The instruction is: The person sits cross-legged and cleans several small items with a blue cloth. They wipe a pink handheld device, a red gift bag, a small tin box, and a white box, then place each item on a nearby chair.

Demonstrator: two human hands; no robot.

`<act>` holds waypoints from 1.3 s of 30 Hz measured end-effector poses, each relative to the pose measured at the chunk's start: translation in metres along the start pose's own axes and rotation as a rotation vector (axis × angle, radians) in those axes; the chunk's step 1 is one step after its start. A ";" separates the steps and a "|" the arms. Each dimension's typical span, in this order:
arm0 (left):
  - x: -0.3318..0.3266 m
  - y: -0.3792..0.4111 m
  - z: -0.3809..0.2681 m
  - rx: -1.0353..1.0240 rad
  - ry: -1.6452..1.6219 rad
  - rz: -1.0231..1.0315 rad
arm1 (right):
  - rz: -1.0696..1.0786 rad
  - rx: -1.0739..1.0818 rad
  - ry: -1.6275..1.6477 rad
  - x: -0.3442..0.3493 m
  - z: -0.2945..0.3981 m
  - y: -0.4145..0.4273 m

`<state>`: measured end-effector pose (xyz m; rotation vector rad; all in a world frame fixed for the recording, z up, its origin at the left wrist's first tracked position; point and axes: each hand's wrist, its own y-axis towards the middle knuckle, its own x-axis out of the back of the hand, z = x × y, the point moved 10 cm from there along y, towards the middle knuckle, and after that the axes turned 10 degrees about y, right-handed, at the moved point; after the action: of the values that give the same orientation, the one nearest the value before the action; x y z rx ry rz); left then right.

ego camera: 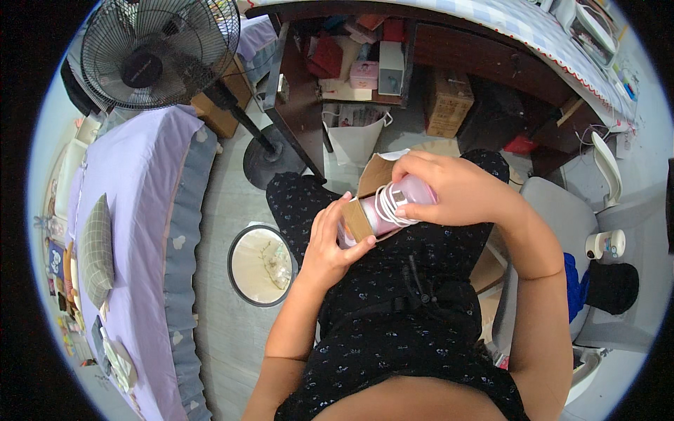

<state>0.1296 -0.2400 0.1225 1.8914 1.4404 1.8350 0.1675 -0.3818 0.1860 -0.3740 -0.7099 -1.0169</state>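
Note:
In the head view, a small cardboard box (357,221) with a raised flap lies over my lap, tilted. My left hand (333,243) grips its left end. A pink, partly translucent device (416,190) with a white cable (388,206) coiled round it lies partly inside the box's open side. My right hand (445,189) holds the device's outer end between thumb and fingers. What kind of device it is cannot be told.
A round waste bin (261,266) stands on the floor left of my legs. Beyond it are a standing fan (158,58) and a bed with a lilac cover (139,210). Ahead is a dark wooden desk (463,47) with an open door; a grey chair (547,210) stands at right.

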 end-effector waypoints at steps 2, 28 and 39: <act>0.000 0.001 -0.001 0.012 -0.001 0.008 | -0.007 0.004 0.046 -0.003 -0.006 0.003; 0.005 -0.007 0.024 0.135 -0.321 0.061 | -0.209 0.312 0.099 0.049 0.020 -0.006; 0.010 0.000 0.012 0.055 -0.470 0.136 | 0.033 0.435 -0.017 0.041 0.048 -0.009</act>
<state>0.1374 -0.2276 0.1267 2.2944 1.2332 1.2758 0.1557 -0.3847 0.2484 -0.0155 -0.9130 -0.8012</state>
